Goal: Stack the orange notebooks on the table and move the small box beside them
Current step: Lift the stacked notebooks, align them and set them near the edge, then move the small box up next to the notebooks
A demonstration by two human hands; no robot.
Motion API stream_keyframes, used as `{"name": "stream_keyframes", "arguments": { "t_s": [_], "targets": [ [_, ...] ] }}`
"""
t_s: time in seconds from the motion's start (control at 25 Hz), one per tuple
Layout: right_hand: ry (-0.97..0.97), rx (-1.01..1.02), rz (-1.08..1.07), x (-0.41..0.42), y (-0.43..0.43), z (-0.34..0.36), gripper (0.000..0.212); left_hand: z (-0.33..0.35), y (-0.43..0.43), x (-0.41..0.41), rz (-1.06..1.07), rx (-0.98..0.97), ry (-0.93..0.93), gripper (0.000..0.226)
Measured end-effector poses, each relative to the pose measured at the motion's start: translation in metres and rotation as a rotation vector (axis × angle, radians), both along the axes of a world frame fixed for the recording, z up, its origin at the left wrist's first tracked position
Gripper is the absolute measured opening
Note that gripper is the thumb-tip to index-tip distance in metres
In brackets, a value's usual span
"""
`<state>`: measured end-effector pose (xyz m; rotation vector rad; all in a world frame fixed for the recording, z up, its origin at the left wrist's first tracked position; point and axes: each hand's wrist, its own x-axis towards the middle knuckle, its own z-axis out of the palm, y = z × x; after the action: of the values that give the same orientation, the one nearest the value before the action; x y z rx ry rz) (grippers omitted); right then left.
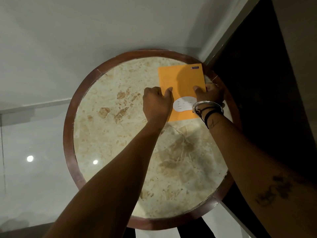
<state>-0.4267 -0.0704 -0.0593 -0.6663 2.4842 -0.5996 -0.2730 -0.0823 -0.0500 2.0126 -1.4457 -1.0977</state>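
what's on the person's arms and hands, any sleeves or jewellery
No sleeves show: both forearms are bare. The left hand wears nothing visible. The right hand has a ring on one finger, and its wrist carries a silver metal bangle beside thin black cord bands. Dark tattoo markings run along the right forearm.

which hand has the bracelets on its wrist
The right hand, gripping the right edge of the orange notebook, wears a metal bangle and dark bands. The left hand at the other edge has a bare wrist.
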Motion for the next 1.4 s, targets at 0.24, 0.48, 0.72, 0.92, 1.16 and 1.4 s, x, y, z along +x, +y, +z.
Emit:
{"name": "stream_keyframes", "arguments": {
  "t_s": [0.24, 0.48, 0.72, 0.92, 1.16, 1.4],
  "targets": [
    [0.347, -0.255, 0.285, 0.07, 0.092, 0.023, 0.047, 0.0, 0.047, 0.14, -0.19, -0.349, -0.461, 0.075],
    [0.112, -0.027, 1.018, 0.219, 0.223, 0.026, 0.081, -0.03, 0.085, 0.238, -0.483, -0.048, -0.653, 0.106],
    [0.212, 0.027, 1.156, 0.239, 0.249, 0.012, 0.059, -0.048, 0.091, 0.245, -0.497, -0.113, -0.656, 0.108],
    [0.251, 0.035, 0.936, 0.226, 0.224, 0.015, 0.045, -0.048, 0.091, 0.25, -0.479, -0.141, -0.633, 0.109],
    [0.152, -0.165, 0.421, 0.21, 0.07, 0.018, 0.052, -0.056, 0.092, 0.251, -0.448, -0.178, -0.608, 0.108],
    [0.193, -0.015, 0.255, 0.211, -0.051, -0.007, 0.056, -0.058, 0.091, 0.25, -0.469, -0.182, -0.65, 0.107]
  ]
}}
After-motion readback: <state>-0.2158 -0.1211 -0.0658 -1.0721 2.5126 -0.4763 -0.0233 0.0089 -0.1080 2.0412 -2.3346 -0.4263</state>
